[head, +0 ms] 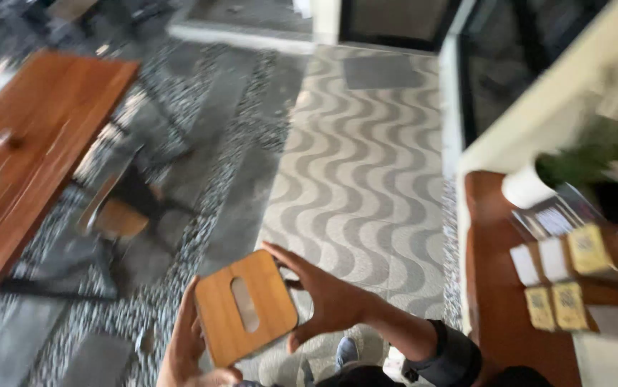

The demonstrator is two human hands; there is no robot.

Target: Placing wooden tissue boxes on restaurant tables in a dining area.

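Small square yellow signs (588, 249) and white cards (524, 264) stand on the brown counter (495, 301) at four o'clock, in little wooden holders.

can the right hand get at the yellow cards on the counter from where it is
Probably not at once: the right hand is pressed against the wooden box, which the left hand also grips. The yellow cards lie open on the counter, nothing between, but apart.
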